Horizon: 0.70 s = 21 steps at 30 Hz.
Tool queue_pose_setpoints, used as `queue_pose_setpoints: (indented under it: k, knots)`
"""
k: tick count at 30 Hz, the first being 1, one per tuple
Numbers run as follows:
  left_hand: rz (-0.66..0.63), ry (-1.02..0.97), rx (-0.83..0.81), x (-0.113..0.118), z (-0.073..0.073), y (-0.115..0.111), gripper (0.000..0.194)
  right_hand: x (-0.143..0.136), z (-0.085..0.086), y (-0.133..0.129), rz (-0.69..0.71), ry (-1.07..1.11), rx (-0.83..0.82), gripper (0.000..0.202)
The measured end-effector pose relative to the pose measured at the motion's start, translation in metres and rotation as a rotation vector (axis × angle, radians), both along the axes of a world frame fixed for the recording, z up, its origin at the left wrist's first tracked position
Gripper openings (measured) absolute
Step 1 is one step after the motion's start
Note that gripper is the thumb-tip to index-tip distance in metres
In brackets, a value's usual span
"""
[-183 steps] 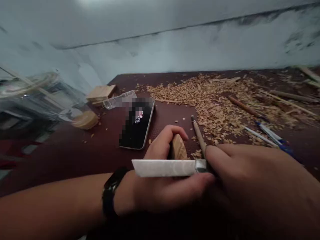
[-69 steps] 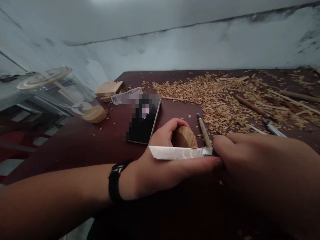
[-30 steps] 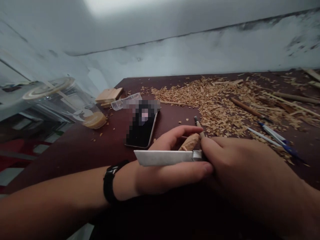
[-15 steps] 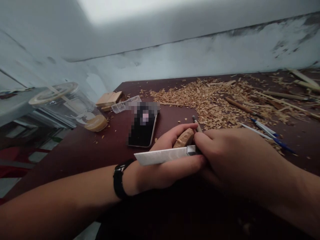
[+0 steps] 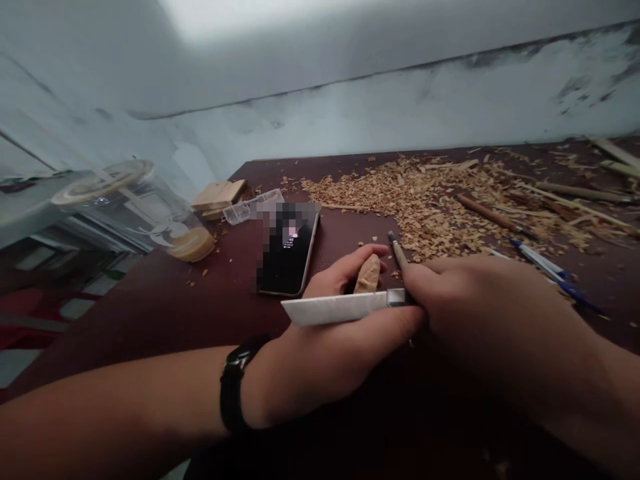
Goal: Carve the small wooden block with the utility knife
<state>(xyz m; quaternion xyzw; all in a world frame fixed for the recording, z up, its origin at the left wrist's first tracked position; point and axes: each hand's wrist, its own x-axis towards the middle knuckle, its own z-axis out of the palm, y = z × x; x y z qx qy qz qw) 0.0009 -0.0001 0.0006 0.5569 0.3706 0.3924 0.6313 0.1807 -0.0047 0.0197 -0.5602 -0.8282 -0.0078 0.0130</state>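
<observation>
The left hand [image 5: 325, 347] has its fingers wrapped tight around a small wood piece [image 5: 369, 275] — turned thin-side up now, not flat like before. The right hand [image 5: 480, 320] grips a knife [image 5: 345, 308], blade just under the wood. The phone [image 5: 289, 257] lies left of the wood, shavings [image 5: 425, 200] behind.

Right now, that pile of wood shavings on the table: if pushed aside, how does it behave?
The wood shavings look thin and loose, so they are probably very light and would scatter rather than slide as one mass. Some would likely catch on the pens and sticks lying among them.
</observation>
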Motion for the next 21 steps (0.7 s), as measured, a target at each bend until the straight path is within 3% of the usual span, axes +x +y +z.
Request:
queue_pose_setpoints:
  k: [5,10,15,21]
  knots:
    - [0.102,-0.101,-0.116,0.008,-0.002,0.008,0.059,-0.005,0.004,0.003,-0.065,-0.025,-0.028,0.019]
    - [0.126,-0.095,0.022,0.016,-0.011,0.015,0.039,-0.006,0.009,0.006,-0.070,-0.050,-0.013,0.022]
    - [0.160,-0.074,0.062,0.024,-0.006,0.019,0.027,-0.006,0.015,0.016,-0.057,-0.087,-0.055,0.021]
    - [0.191,0.014,0.133,0.044,-0.003,0.042,0.023,0.014,0.019,0.038,-0.131,-0.093,-0.108,0.039]
